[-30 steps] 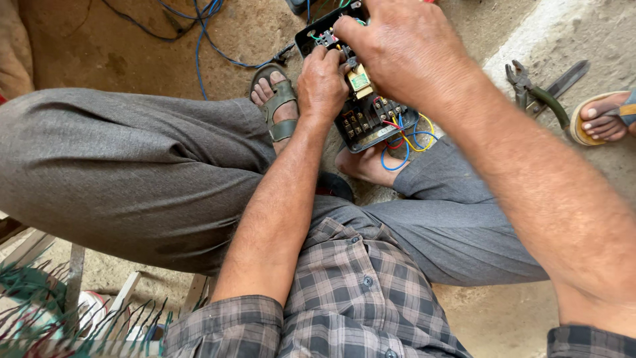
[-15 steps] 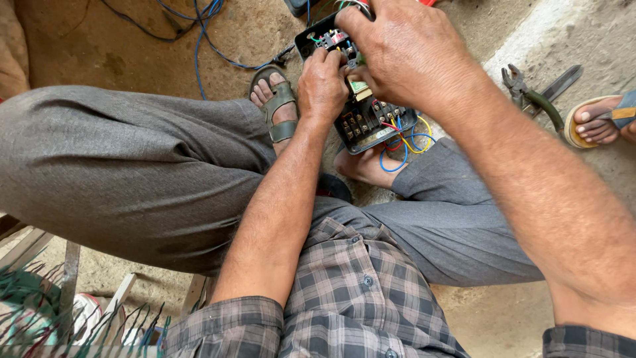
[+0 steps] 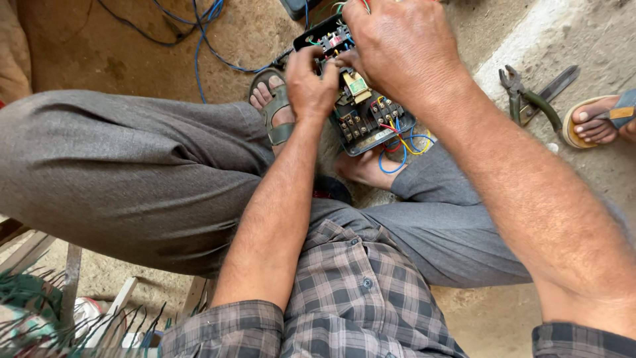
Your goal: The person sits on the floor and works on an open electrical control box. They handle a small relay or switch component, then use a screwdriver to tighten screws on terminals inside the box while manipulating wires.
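While the person sits cross-legged on the dirt floor (image 3: 99, 46), a black electrical box (image 3: 361, 116) with terminals and red, yellow and blue wires (image 3: 397, 142) rests against the right foot (image 3: 361, 169), directly under both hands. Left hand (image 3: 311, 83) pinches at the box's upper edge, fingers closed on it; right hand (image 3: 401, 46) covers the top of the box, fingers curled tight over its parts, what they pinch hidden. Pliers (image 3: 530, 93) lie well off to the right near another person's sandalled foot (image 3: 596, 122); blue cable (image 3: 192, 33) trails beyond the box.
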